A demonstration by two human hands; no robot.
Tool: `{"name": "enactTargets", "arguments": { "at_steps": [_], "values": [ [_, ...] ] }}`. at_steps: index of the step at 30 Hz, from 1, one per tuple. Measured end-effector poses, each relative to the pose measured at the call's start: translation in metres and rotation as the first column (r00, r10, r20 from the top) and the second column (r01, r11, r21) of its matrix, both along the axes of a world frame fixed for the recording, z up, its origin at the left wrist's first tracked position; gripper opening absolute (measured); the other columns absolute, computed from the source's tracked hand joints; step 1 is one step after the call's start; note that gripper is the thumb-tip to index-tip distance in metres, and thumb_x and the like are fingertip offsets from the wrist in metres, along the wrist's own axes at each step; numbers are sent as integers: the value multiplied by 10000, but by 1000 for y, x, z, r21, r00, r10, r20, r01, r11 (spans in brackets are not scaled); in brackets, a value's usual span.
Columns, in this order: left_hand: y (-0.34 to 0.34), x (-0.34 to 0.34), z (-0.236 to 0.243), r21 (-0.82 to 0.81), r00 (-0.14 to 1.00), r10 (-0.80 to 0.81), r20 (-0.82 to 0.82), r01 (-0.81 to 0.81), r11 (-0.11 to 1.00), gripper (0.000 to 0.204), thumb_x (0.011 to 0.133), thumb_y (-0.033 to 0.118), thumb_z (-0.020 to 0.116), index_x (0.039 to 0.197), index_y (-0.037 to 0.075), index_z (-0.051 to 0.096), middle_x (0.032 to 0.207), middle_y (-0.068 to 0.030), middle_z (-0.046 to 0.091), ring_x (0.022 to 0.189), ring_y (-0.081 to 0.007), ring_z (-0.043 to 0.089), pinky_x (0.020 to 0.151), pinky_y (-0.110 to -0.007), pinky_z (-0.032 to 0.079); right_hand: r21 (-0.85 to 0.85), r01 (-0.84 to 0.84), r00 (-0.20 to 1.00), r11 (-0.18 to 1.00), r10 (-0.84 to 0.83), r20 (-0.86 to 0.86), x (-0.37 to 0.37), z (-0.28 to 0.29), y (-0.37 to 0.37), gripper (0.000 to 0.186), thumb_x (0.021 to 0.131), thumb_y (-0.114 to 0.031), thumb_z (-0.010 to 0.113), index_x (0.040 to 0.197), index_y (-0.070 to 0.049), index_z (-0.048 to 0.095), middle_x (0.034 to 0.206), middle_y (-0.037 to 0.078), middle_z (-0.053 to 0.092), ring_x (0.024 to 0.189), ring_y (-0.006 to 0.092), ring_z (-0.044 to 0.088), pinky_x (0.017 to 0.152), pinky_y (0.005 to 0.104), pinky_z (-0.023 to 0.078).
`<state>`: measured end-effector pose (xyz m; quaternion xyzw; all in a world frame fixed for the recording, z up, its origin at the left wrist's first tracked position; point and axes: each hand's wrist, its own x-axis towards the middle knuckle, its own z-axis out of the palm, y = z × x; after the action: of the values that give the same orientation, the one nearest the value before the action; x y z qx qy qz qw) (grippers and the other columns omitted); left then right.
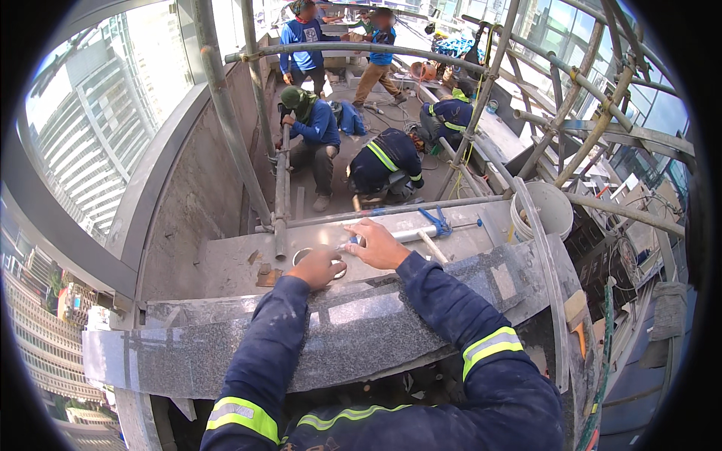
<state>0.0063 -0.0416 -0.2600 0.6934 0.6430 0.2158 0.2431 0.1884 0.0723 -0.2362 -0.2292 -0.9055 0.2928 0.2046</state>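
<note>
My left hand (317, 268) has its fingers curled down over a round, white-rimmed thing (301, 255) on the ledge; what the fingers grip, if anything, is hidden. Just to its right, my right hand (380, 245) is closed, with thumb and fingers bent together around something small with a bluish tint that I cannot make out. Beyond my right hand lies a caulking gun (416, 234) with a pale barrel and blue handle; its front end is hidden behind the hand. A thin light stick (432, 246) lies beside the gun.
A speckled grey stone slab (353, 338) lies under my forearms. To the right stand a white bucket (553, 213) and a brush (577, 319). Scaffold poles (229, 128) rise ahead and right. Several people work beyond, one crouching (385, 164). Brown scraps (268, 276) lie by my left hand.
</note>
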Motion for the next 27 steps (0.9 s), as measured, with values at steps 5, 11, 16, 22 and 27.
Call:
{"name": "enactTargets", "arguments": {
  "at_steps": [5, 11, 16, 22, 27],
  "values": [
    [3, 2, -3, 0, 1000, -17, -17, 17, 1000, 402, 921, 315, 630, 1130, -28, 661, 976, -258, 704, 944, -402, 675, 868, -446, 509, 27, 7, 1000, 1000, -7, 30, 2, -1, 1, 441, 876, -274, 698, 1213, 6, 643, 1064, 198, 616, 909, 332, 627, 832, 407, 503],
    [2, 2, 0, -17, 1000, -13, 17, 13, 1000, 407, 915, 313, 638, 1138, -25, 671, 993, -253, 706, 940, -376, 690, 840, -423, 527, -11, 16, 998, 1000, -16, 55, 3, 9, -4, 456, 874, -264, 684, 1233, 12, 632, 1120, 214, 612, 1065, 374, 603, 951, 418, 472],
    [1, 1, 6, -48, 1000, -19, -20, 18, 999, 429, 921, 332, 632, 1156, -25, 668, 995, -252, 706, 937, -361, 695, 839, -412, 527, -18, 0, 999, 1000, 1, 47, 2, 1, -2, 465, 881, -270, 663, 1248, 12, 624, 1164, 222, 593, 1125, 382, 577, 994, 428, 451],
    [1, -3, 6, -86, 1000, 3, -1, -3, 996, 453, 927, 349, 632, 1179, -28, 660, 989, -229, 713, 929, -342, 699, 835, -401, 526, 15, 1, 1000, 1000, -1, 21, -1, -8, 2, 477, 882, -288, 662, 1248, 16, 623, 1155, 214, 594, 1141, 370, 569, 999, 427, 448],
    [5, -2, 4, -59, 999, -2, -36, 0, 998, 452, 929, 353, 632, 1182, -20, 663, 999, -229, 712, 931, -342, 698, 843, -405, 527, -25, 6, 999, 1000, -5, 36, 1, 2, -2, 481, 883, -293, 665, 1242, 25, 623, 1155, 213, 594, 1136, 367, 572, 997, 424, 450]
  ]
}}
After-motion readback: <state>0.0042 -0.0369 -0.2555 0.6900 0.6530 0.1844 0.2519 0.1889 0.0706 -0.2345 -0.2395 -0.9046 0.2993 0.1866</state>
